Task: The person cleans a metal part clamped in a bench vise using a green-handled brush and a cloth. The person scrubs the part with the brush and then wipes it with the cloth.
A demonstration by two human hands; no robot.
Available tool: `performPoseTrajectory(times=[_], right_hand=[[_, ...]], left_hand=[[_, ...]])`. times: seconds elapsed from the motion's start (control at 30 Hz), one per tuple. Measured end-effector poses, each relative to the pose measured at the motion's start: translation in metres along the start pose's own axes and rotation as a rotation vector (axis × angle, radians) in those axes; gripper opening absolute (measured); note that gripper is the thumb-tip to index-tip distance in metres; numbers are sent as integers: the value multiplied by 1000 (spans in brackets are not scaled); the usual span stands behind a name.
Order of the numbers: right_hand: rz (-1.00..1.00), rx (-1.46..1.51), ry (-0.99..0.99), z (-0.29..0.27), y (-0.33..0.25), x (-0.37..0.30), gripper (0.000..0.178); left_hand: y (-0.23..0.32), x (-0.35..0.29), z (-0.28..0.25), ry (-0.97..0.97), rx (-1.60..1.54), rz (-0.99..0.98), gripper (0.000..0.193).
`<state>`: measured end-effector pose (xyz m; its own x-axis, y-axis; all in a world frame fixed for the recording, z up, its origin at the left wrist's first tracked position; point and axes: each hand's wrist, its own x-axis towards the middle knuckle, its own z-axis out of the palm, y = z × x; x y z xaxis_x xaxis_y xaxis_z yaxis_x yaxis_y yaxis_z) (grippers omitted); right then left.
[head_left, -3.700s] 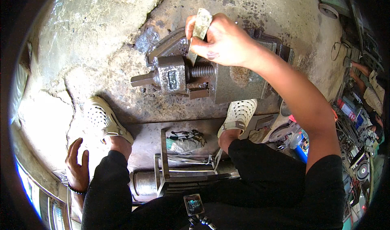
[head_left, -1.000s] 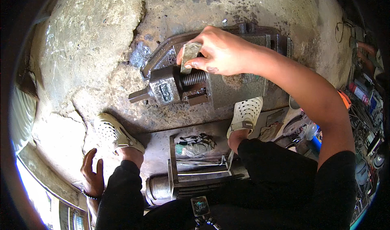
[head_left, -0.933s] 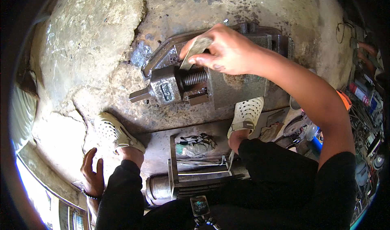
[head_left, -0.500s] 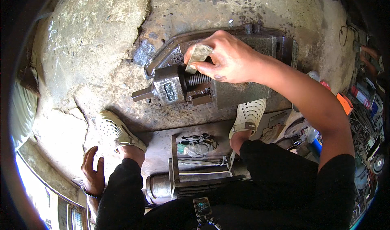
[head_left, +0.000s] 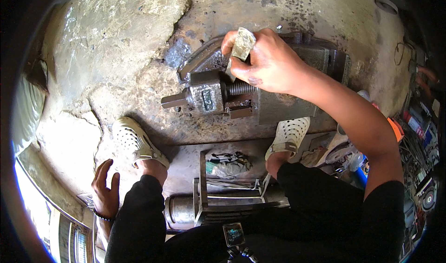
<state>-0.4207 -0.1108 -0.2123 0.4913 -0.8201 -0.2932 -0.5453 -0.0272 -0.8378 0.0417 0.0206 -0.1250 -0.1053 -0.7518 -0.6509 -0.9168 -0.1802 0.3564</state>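
Note:
A heavy, oily metal machine vise (head_left: 287, 107) lies on the concrete floor in front of me, with its threaded screw (head_left: 241, 87), a block-shaped end (head_left: 207, 95) and a square shaft pointing left. My right hand (head_left: 267, 60) is closed around a flat, grey-tan piece (head_left: 244, 43) with a rough, worn face; what it is I cannot make out. It is held over the vise, just above the screw, and my fingers hide part of it. My left hand (head_left: 106, 191) hangs open beside my left leg, fingers apart, holding nothing.
My clogs (head_left: 137, 139) stand on either side, near the vise. Between my legs are a metal frame (head_left: 203, 170), a dark cylindrical machine (head_left: 180, 212) and a crumpled rag (head_left: 230, 165). Tools and an orange item (head_left: 396, 129) clutter the right. Cracked concrete (head_left: 111, 49) spreads left.
My right hand has risen slightly with the flat piece, which now tilts upward, farther from the screw. The whole view has shifted a little; my left hand stays open.

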Motion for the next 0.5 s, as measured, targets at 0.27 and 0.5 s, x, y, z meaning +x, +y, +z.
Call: performPoseTrajectory(times=[0.27, 0.5], right_hand=[[-116, -50, 14, 7, 0, 26, 6], [-70, -33, -92, 6, -2, 18, 5]], left_hand=[[0, -1, 0, 14, 2, -1, 39], [-2, -3, 0, 19, 7, -28, 39]])
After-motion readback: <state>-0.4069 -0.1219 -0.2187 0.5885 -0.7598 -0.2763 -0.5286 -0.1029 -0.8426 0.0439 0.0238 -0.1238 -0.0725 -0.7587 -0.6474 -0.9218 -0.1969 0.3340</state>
